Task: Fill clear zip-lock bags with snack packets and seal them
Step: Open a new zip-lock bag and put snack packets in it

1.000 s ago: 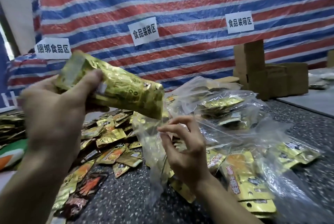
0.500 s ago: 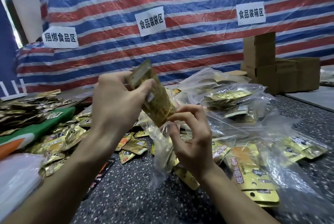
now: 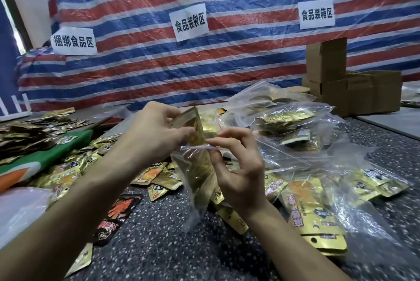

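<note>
My left hand (image 3: 156,135) grips a stack of gold snack packets (image 3: 193,126) by its upper end. The stack's lower part sits inside a clear zip-lock bag (image 3: 197,180) that hangs upright above the speckled table (image 3: 159,240). My right hand (image 3: 238,167) pinches the bag's open rim between thumb and fingertips, just right of the packets. The top of the stack still stands out above the bag's mouth.
Loose gold and black snack packets (image 3: 75,171) lie scattered left of the bag. Filled clear bags (image 3: 291,121) are heaped at the right and behind. Cardboard boxes (image 3: 341,81) stand at the far right. A striped tarp with paper signs closes the back.
My left hand has brought the packet stack down from a raised position and pushed it into the bag's mouth. My right hand kept hold of the bag's rim.
</note>
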Demonstrator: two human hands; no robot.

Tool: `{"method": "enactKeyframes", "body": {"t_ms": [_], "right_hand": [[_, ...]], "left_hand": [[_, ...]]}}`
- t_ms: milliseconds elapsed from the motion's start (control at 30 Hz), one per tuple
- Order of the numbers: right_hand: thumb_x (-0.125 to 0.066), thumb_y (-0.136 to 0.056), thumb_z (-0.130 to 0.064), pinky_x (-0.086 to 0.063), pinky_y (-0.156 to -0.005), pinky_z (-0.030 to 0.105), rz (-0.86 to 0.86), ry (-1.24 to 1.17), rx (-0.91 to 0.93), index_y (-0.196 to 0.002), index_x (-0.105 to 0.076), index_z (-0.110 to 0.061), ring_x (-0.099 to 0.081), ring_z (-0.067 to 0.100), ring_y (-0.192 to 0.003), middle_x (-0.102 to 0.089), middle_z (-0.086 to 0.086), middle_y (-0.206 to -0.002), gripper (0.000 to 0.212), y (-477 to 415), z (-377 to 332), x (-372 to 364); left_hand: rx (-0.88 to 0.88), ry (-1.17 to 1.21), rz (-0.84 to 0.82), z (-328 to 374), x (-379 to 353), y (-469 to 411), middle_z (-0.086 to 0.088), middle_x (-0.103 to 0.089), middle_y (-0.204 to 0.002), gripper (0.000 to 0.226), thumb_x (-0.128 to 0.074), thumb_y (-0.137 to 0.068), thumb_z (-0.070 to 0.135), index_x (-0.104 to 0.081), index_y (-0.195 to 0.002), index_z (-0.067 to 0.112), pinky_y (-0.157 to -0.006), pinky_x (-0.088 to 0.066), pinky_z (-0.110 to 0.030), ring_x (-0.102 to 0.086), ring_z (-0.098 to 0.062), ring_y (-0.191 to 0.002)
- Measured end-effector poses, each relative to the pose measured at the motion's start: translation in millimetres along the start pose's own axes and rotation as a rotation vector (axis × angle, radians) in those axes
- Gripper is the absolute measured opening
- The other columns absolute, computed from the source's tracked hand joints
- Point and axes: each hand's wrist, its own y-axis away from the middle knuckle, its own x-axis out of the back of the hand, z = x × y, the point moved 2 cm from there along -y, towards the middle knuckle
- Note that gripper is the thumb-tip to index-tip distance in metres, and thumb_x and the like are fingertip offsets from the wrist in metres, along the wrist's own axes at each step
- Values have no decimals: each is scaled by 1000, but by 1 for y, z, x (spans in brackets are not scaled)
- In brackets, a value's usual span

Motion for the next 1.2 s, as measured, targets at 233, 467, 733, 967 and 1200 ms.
{"method": "enactKeyframes", "body": {"t_ms": [233, 467, 733, 967, 1200], "right_hand": [[-72, -84, 1, -46, -87, 17, -15, -3, 29, -99, -76, -5, -59, 11, -101, -58, 10, -102, 16, 0, -2, 1], [-75, -84, -1, -55, -76, 26, -16, -1, 24, -97, -77, -4, -62, 15, -91, -59, 7, -96, 14, -2, -3, 2], [-81, -84, -18, -51, -57, 33, -229, 143, 44, -91, -78, -15, -60, 17, -71, -62, 2, -82, 8, -10, -18, 5], [-66, -87, -48, -35, -58, 21, -689, 428, 103, -74, -69, -28, -53, 4, -69, -58, -17, -95, 24, -45, -51, 6], [-61, -88, -41, -28, -53, 16, -1049, 680, 206, -86, -58, -32, -52, 4, -73, -57, -17, -85, 9, -90, -64, 19]], "left_hand": [[-425, -342, 172, 4, -13, 12, 0, -59, -86, 9, -74, -86, 17, -72, -84, 8, -65, -54, -32, -57, -13, -73], [-183, -191, -182, -10, 17, 20, 13, -70, -87, 37, -51, -78, 64, -72, -83, 33, -56, -53, -17, -64, 4, -80], [-154, -463, -211, -17, 26, 45, 25, -61, -85, 15, -62, -91, 47, -64, -77, 44, -60, -41, -19, -54, 6, -71], [-114, -327, -54, -31, 54, 43, 24, -59, -89, 15, -65, -90, 40, -64, -76, 47, -58, -41, -22, -52, 3, -68], [-183, -351, -30, -33, 65, 43, 16, -58, -96, 15, -65, -91, 34, -66, -81, 45, -65, -42, -19, -54, -2, -80]]}}
